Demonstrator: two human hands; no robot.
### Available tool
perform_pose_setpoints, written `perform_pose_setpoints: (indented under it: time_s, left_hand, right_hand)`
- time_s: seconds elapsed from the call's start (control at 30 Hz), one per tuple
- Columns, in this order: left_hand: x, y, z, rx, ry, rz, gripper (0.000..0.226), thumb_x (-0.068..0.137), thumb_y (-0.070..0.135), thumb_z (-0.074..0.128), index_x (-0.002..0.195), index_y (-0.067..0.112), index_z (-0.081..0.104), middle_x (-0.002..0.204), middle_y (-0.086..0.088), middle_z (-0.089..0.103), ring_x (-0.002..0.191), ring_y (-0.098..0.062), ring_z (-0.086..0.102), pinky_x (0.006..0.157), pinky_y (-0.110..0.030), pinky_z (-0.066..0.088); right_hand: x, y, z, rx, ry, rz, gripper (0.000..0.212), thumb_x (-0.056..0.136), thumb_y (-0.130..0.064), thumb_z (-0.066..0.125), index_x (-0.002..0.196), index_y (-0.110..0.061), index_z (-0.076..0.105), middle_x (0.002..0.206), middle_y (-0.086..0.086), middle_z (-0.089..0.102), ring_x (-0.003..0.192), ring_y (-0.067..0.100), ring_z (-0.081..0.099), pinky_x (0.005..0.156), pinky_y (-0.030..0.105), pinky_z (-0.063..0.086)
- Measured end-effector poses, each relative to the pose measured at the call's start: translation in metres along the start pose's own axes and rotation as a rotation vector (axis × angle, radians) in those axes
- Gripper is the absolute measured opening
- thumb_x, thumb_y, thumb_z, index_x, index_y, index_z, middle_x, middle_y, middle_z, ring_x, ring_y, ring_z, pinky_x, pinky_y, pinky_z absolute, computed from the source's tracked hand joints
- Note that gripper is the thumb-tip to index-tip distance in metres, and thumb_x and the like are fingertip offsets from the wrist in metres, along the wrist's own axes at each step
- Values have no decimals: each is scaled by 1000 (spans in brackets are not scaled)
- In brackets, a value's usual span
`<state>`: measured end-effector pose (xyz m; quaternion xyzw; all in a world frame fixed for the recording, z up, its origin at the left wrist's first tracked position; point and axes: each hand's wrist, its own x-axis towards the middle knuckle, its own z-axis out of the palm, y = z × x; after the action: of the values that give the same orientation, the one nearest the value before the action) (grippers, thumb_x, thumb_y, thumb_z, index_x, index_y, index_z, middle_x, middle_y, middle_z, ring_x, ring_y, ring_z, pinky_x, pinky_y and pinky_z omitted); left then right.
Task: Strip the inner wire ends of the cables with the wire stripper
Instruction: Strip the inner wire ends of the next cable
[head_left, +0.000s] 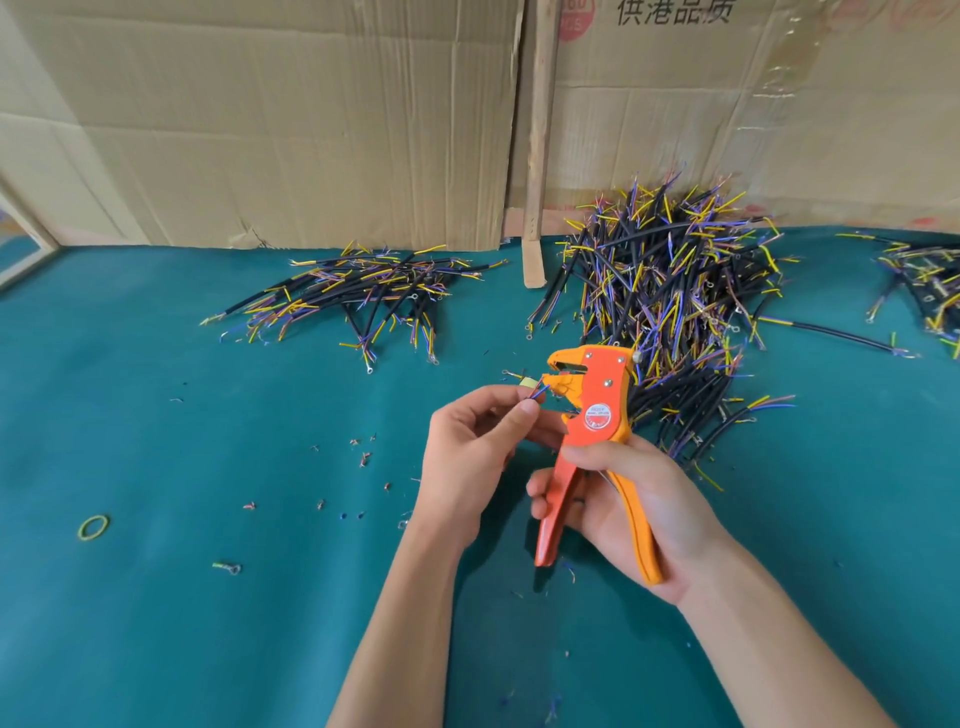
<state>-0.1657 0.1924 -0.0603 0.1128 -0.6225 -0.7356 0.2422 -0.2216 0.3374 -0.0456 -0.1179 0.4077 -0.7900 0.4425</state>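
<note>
My right hand (631, 512) grips the handles of an orange wire stripper (592, 415), held upright with its jaws pointing left. My left hand (475, 447) pinches a short cable (535, 392) between thumb and fingers; its thin blue and yellow inner wire ends point into the stripper's jaws. Most of the cable is hidden inside my left hand. A big pile of black cables (670, 312) with yellow, blue and purple wire ends lies just behind the stripper. A smaller, flatter pile of cables (363, 293) lies to the back left.
The table has a teal cloth (208, 597) sprinkled with small insulation scraps (363, 457). A yellow-green rubber band (93, 527) and a loose ring terminal (227, 566) lie front left. Cardboard sheets (291, 130) form the back wall. More cables (930, 286) lie far right.
</note>
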Motion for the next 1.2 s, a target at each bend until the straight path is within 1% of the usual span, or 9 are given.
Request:
perform_pose_setpoints:
  time_s: [0.1, 0.17, 0.3, 0.4, 0.5, 0.77, 0.9, 1.1, 1.2]
  left_hand:
    - [0, -1, 3, 38, 56, -2, 9, 97, 12, 64, 92, 13, 71, 81, -7, 78, 61, -7, 66, 53, -12, 44]
    - [2, -5, 6, 113, 119, 9, 10, 98, 15, 64, 92, 16, 71, 85, -2, 78, 66, -6, 65, 53, -15, 43]
    - [3, -7, 12, 166, 170, 22, 9, 101, 14, 59, 99, 13, 67, 90, 3, 78, 78, -8, 71, 48, -18, 45]
    - [3, -8, 14, 195, 181, 23, 8, 100, 15, 60, 97, 14, 67, 83, 1, 77, 74, -7, 70, 53, -17, 46]
    - [4, -9, 13, 251, 189, 56, 9, 99, 14, 62, 93, 17, 69, 76, 3, 73, 67, -5, 63, 61, -19, 44]
    - [5, -11, 13, 353, 199, 97, 17, 93, 11, 69, 86, 26, 72, 73, 16, 70, 66, -1, 59, 63, -28, 47]
    - [4, -10, 13, 379, 200, 99, 22, 91, 11, 71, 84, 32, 71, 67, 23, 66, 63, 4, 56, 62, -24, 45]
    - [4, -9, 14, 419, 210, 106, 26, 90, 13, 74, 81, 37, 71, 68, 20, 67, 63, 3, 55, 62, -19, 46]
    - [3, -8, 15, 434, 224, 113, 29, 89, 12, 74, 80, 40, 71, 70, 22, 69, 64, 4, 56, 65, -15, 46]
  right_hand:
    - [-1, 0, 3, -16, -26, 4, 49, 77, -6, 66, 125, 6, 65, 116, 27, 62, 74, 34, 65, 68, 43, 55]
    - [-2, -3, 2, -46, 7, 11, 47, 76, -8, 67, 122, 1, 69, 122, 25, 68, 75, 33, 67, 68, 42, 57]
    - [-6, -13, -6, -125, 82, 47, 46, 74, -6, 70, 119, 4, 68, 94, 25, 65, 71, 37, 66, 68, 46, 59]
    - [-9, -20, -8, -139, 53, 104, 45, 77, -9, 69, 118, 10, 64, 80, 23, 57, 71, 40, 64, 69, 49, 59]
    - [-11, -23, -7, -164, 17, 143, 45, 77, -9, 69, 118, 10, 63, 79, 23, 56, 71, 40, 63, 67, 49, 58]
    - [-12, -22, -6, -170, -5, 159, 39, 77, -4, 69, 114, 8, 66, 78, 22, 56, 70, 40, 63, 64, 47, 57]
    - [-12, -23, -7, -200, -1, 164, 33, 78, -6, 71, 109, 6, 71, 76, 20, 56, 65, 37, 61, 59, 44, 56]
    - [-12, -23, -7, -233, 27, 160, 31, 82, -15, 75, 107, 4, 72, 72, 15, 56, 58, 31, 58, 53, 40, 53]
    - [-12, -22, -7, -230, 38, 155, 27, 87, -16, 69, 105, 4, 73, 70, 14, 54, 56, 31, 56, 51, 38, 51]
